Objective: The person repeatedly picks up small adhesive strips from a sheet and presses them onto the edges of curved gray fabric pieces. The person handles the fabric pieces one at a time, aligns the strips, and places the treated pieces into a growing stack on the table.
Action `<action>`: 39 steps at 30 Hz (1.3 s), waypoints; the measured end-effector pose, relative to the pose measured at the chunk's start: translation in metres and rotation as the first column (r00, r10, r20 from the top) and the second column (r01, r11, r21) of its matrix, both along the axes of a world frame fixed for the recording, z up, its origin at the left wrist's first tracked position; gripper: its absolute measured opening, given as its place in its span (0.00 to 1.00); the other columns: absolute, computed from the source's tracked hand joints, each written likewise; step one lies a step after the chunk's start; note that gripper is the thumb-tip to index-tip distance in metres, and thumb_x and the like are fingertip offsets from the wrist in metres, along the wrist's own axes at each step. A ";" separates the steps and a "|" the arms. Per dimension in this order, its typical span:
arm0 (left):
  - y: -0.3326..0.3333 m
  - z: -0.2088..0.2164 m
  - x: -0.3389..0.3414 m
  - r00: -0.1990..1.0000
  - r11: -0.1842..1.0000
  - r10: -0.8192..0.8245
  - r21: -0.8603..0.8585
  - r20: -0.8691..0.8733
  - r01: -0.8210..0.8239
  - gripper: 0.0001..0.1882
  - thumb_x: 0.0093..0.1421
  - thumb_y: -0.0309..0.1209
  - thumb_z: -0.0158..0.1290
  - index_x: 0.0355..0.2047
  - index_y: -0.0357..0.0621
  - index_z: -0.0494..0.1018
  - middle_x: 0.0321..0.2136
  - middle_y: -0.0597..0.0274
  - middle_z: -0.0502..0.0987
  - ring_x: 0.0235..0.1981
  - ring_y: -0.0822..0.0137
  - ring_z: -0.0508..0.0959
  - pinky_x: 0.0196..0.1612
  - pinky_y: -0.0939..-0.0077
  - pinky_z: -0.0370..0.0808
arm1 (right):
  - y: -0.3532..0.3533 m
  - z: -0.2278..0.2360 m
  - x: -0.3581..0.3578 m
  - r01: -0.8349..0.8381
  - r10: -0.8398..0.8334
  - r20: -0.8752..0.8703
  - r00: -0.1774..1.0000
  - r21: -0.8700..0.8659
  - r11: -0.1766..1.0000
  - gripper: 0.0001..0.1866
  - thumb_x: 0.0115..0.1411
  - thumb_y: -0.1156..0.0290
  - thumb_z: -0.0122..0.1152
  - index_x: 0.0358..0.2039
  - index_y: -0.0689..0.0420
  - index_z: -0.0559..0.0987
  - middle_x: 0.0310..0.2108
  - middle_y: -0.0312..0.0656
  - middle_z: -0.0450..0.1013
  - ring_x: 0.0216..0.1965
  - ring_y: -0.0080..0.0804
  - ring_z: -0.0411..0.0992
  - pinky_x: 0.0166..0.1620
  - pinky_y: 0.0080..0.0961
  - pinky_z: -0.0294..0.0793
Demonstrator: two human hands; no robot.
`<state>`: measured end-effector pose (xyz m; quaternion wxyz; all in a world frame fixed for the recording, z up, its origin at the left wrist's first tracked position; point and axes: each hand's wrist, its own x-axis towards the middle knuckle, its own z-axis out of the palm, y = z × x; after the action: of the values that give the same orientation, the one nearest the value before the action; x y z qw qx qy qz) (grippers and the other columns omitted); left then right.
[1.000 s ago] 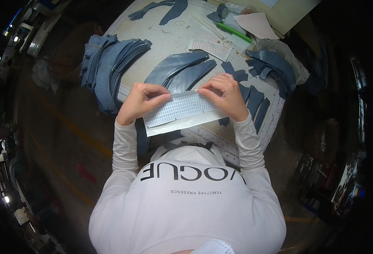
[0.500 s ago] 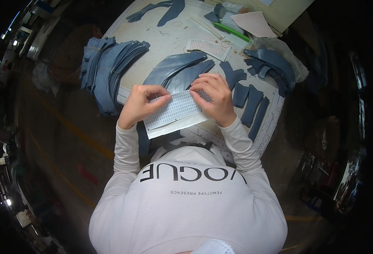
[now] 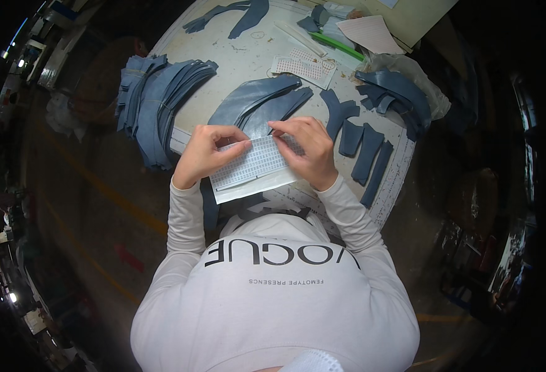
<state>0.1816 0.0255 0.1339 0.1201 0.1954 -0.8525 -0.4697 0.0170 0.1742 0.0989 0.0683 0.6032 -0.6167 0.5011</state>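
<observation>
Between my two hands is a white sticker sheet (image 3: 251, 167) with rows of tiny print, and a plain pale strip shows along its near edge. My left hand (image 3: 204, 154) pinches its left side between thumb and curled fingers. At the far right edge, my right hand (image 3: 310, 150) has its thumb on the sheet and its index finger bent towards the thumb tip; anything tiny between them is too small to see. Just beyond the sheet lie curved blue-grey cut pieces (image 3: 257, 99), which look like fabric or leather, partly hidden by my hands.
A tall bundle of blue-grey pieces (image 3: 155, 105) hangs over the left edge of the white table (image 3: 223, 56). More cut strips (image 3: 366, 155) lie at right, near another stack (image 3: 400, 99) by a plastic bag. Farther back are a second printed sheet (image 3: 304, 67) and a green strip (image 3: 338, 46).
My right hand has shifted left and slightly nearer along the sheet's far edge, its index finger reaching further towards the middle. My left hand and the sheet stay almost in place.
</observation>
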 end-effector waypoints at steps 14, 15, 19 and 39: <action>0.001 0.000 0.000 1.000 1.000 -0.027 0.012 0.014 0.027 0.08 0.53 0.28 0.58 0.29 0.35 0.80 0.19 0.60 0.78 0.20 0.78 0.74 0.25 0.83 0.71 | -0.003 -0.006 0.012 -0.160 0.166 0.156 0.974 -0.050 0.986 0.29 0.47 0.88 0.62 0.51 0.52 0.74 0.44 0.40 0.67 0.34 0.27 0.75 0.35 0.19 0.78; 0.001 0.000 0.000 0.999 1.000 -0.028 0.008 0.015 0.028 0.08 0.53 0.29 0.59 0.29 0.35 0.80 0.19 0.60 0.78 0.19 0.78 0.74 0.25 0.83 0.70 | -0.003 -0.006 0.013 -0.153 0.159 0.146 0.977 -0.048 0.987 0.29 0.47 0.88 0.62 0.51 0.52 0.74 0.43 0.40 0.66 0.34 0.26 0.75 0.35 0.18 0.78; 0.001 0.000 -0.001 0.998 0.999 -0.031 -0.021 0.046 0.032 0.08 0.52 0.29 0.59 0.29 0.35 0.80 0.19 0.60 0.78 0.18 0.78 0.72 0.23 0.83 0.68 | -0.003 -0.007 0.016 -0.076 0.086 0.310 0.947 -0.042 0.996 0.30 0.46 0.87 0.63 0.51 0.52 0.73 0.41 0.40 0.65 0.33 0.25 0.75 0.36 0.20 0.78; 0.002 -0.002 -0.002 0.997 1.000 -0.027 -0.009 0.072 0.028 0.08 0.53 0.28 0.58 0.28 0.33 0.79 0.19 0.62 0.77 0.19 0.79 0.72 0.25 0.84 0.69 | -0.013 -0.008 0.023 -0.152 0.151 0.337 0.929 -0.024 0.988 0.29 0.46 0.89 0.59 0.51 0.57 0.71 0.54 0.47 0.60 0.41 0.32 0.74 0.39 0.22 0.82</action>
<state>0.1792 0.0271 0.1315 0.0839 0.1998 -0.8613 -0.4597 0.0399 0.1607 0.0910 -0.0782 0.5541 -0.5716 0.6001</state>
